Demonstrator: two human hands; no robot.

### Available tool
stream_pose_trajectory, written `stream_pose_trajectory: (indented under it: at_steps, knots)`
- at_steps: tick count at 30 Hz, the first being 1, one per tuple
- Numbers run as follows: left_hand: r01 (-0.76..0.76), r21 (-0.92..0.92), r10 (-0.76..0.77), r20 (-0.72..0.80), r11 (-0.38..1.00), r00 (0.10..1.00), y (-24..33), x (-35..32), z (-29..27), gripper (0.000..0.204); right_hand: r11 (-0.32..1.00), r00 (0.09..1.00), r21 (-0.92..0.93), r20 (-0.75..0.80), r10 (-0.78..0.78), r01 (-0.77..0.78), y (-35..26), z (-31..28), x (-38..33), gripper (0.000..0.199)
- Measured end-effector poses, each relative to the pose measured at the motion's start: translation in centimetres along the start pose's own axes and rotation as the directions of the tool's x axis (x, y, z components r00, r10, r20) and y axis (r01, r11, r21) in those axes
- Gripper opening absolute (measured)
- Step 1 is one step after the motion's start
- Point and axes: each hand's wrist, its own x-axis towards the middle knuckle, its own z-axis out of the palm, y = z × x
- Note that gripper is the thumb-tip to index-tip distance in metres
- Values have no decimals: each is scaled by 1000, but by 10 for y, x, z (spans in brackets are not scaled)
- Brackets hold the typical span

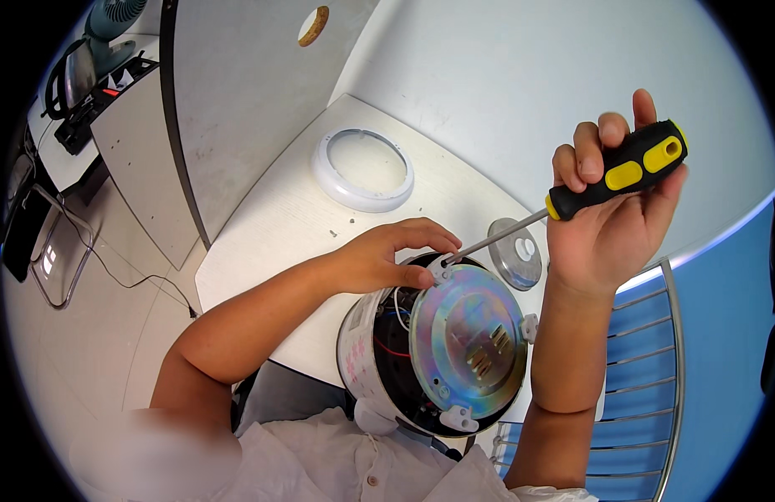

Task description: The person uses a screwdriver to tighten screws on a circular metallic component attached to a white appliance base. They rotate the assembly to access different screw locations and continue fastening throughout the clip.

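Observation:
In front of me a round white cooker (358,347) with pink flower print, likely a rice cooker, has its inside exposed. A shiny, rainbow-tinted metal plate (463,322) with white plastic tabs sits tilted at its opening, and red, blue and white wires show beside it. My left hand (387,255) grips the cooker's far edge, thumb and fingers around a white tab (440,269). Fingers curled, my right hand (613,197) holds a black-and-yellow screwdriver (588,197) by its handle. Its shaft slants down to that same tab, where the tip meets it close to my left fingers.
On the white table (270,226) lie a white ring (362,197), a few small dark bits (341,227) and a round metal lid-like disc (515,255). A grey partition (254,92) rises at left. Metal chair bars (643,364) stand at right, and a cable (145,280) crosses the floor.

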Motion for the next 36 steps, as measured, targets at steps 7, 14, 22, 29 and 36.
stream_pose_trajectory:
  at_steps: [7, 14, 22, 29, 36]
  knots:
    - [-29, 23, 29, -2, 999, 1000, -1, -3, -2, 58, 998, 994, -46, -104, -43, 38, 10, 4, 1, 53]
    - [-26, -20, 26, 1, 999, 1000, -3, -1, -1, 61, 997, 991, 71, -129, 37, -28, 11, -2, 7, 63]
    - [-5, -18, 5, 3, 1000, 1000, 0, -2, -1, 62, 1000, 1000, 19, 6, -19, 19, 14, -4, 6, 62]
    - [-3, -26, 3, -3, 1000, 1000, -1, -2, -1, 62, 997, 988, -70, -149, 26, -37, 7, 1, 1, 58]
    - [-30, 14, 30, -5, 999, 1000, 1, -3, -1, 59, 997, 1000, 78, -22, 1, 1, 11, 3, 6, 45]
